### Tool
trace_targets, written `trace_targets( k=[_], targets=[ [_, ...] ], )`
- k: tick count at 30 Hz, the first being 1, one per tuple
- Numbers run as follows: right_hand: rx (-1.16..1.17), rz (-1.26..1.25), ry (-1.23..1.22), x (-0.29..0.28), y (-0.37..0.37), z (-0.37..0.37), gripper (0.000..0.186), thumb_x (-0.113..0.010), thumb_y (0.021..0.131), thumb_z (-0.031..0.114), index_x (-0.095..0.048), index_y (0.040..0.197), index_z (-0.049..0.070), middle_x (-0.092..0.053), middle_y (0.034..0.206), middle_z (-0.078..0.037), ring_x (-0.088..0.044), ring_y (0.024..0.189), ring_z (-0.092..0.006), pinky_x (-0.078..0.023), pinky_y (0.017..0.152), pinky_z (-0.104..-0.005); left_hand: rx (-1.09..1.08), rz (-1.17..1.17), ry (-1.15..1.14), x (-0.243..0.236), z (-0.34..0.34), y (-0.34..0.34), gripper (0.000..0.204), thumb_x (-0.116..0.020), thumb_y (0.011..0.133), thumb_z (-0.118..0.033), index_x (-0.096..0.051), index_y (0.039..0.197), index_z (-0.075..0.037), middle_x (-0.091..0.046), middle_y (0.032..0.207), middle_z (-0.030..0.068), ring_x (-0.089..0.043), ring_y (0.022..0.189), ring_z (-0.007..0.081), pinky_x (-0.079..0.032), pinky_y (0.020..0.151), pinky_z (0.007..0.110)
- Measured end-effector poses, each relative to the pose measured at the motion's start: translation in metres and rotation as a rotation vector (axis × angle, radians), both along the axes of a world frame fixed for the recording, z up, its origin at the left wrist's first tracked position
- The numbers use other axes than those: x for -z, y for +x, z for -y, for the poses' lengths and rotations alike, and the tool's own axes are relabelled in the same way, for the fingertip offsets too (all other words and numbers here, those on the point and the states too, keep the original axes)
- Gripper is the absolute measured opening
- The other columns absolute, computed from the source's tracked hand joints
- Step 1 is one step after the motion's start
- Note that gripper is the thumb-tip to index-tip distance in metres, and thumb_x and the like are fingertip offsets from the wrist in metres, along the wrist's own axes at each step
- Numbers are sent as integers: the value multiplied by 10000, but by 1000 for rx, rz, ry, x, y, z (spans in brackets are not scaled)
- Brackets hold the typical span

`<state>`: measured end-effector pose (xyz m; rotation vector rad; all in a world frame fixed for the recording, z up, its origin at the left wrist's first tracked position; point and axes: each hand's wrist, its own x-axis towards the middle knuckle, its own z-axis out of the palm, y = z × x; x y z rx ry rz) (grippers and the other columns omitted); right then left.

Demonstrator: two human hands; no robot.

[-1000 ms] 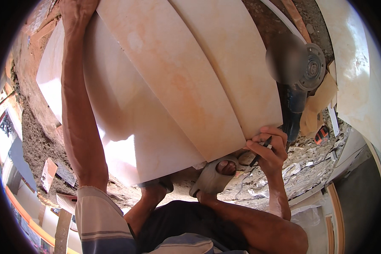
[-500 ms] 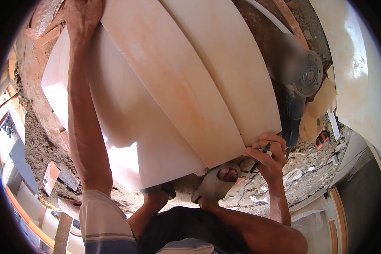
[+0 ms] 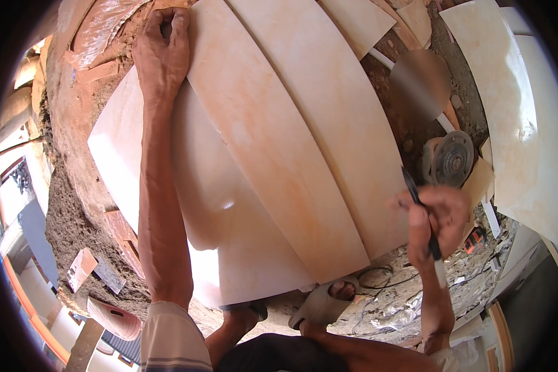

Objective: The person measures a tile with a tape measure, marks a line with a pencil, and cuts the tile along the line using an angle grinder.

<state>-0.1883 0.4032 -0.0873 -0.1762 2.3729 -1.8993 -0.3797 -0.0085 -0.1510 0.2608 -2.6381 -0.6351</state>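
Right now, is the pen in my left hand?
No, the right hand holds the pen near the right edge of the stacked pale panels.

**Panels before you, angle grinder right**

Your left hand is at their far left, your right hand, around the pen, near their right edge. The tape measure lies nearer you than the angle grinder.

Pale panels on rough ground

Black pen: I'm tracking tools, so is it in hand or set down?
Held, not set down: the right hand has the black pen, whose two ends stick out past the fingers.
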Motion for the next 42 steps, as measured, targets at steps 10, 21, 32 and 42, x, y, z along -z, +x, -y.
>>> trace_targets(
  k=[10,21,32,42],
  targets=[
    [-180,-277,-232,45,-255,150,194,-757,983,152,-744,1108,5,-765,980,-108,-735,903,-209,-579,835,-353,17,27,130,-12,-24,-4,398,-754,1026,-417,-796,1147,-41,-812,1109,202,-782,1047,338,-585,977,434],
    [-224,-448,120,55,-281,190,174,-743,958,156,-726,917,-12,-702,780,-170,-682,706,-270,-525,676,-427,-19,101,122,-10,-10,1,447,-741,1013,-512,-800,1200,-110,-831,1090,166,-794,1036,310,-595,951,421],
    [-245,-559,2,62,-286,198,173,-722,943,157,-719,911,-13,-700,823,-226,-696,756,-355,-527,719,-456,63,25,258,-20,-26,-2,307,-746,1033,-229,-735,1062,77,-765,949,187,-710,881,231,-559,811,381],
    [-311,-422,228,25,-264,175,188,-702,904,152,-682,820,-15,-644,739,-220,-639,671,-345,-500,686,-471,114,-32,325,-3,-18,-6,289,-750,1053,-240,-739,1096,45,-759,965,142,-688,917,192,-549,846,339]
  ],
)
